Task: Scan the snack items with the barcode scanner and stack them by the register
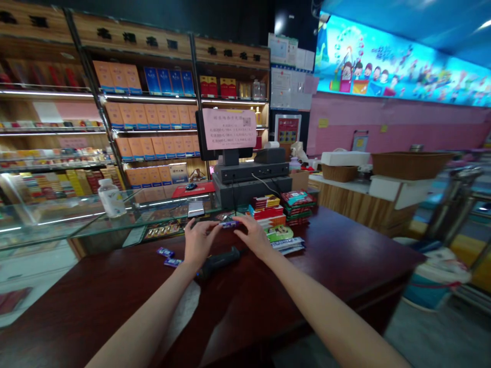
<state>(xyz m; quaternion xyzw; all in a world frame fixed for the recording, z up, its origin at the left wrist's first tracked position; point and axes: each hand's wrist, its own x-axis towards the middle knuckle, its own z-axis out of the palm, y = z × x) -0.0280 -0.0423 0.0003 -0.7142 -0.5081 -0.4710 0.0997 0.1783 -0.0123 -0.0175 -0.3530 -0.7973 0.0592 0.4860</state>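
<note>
My left hand [198, 242] and my right hand [253, 236] reach over a dark red wooden counter [115, 306], their fingertips meeting at a small purple packet [229, 224]. Both seem to pinch its ends, though my fingers hide part of it. Just below my hands lies a black handheld barcode scanner [219, 262]. Left of my left hand are two more purple packets [169, 256]. To the right of my right hand stand stacks of colourful boxed packets [269, 211] and a green packet [279, 233].
A glass display counter [115, 214] to the left holds a phone, water bottle and red mat with a mouse. A till with a screen [230, 135] stands behind the stacks. Shelves of boxed goods fill the back wall. Baskets sit on a side counter at right.
</note>
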